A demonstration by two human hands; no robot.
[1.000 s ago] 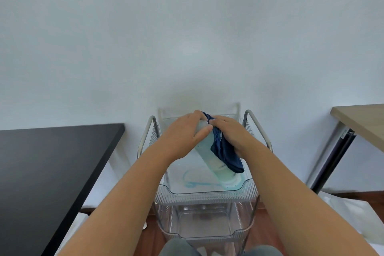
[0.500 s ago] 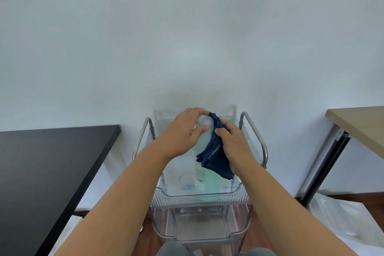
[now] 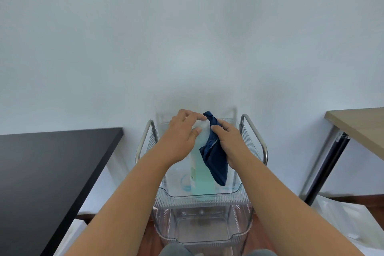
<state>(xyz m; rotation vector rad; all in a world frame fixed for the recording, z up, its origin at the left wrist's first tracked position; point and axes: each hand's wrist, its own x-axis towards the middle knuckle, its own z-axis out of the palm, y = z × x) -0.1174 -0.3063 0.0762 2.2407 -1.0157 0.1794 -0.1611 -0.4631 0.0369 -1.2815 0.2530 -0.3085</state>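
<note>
Head view: wiping job, mid-step. Pale green bottle (image 3: 200, 174) stands upright in the top tray (image 3: 199, 200) of a clear rolling cart, base down near the tray's front wall.

- Left hand (image 3: 182, 137): thumb and fingers curled round the bottle's cap end, steadying it.
- Right hand (image 3: 230, 143): clamped on a dark blue cloth (image 3: 215, 158), pressing it to the bottle's right flank. Cloth tail hangs loose toward the tray floor.
- The 2 hands sit close together, with only the bottle's neck and the cloth's top fold between them.

Judged step: rubbing down the bottle's side. Next move likely calls for a stroke down the flank or a turn of the bottle under the left hand, with enough hold on top to stop it tipping.

Room and edges:
- 2 steel handles, left (image 3: 143, 141) and right (image 3: 264, 147), flank the tray just outside each wrist, so sideways elbow room is tight.
- Wall just behind the cart, so little room to push forward.
- Black table (image 3: 52, 162) left and wooden table (image 3: 361, 127) right stand well apart from the cart.
- Lower tray (image 3: 199, 228) sits below.
- Open room is straight up and back toward the body.
</note>
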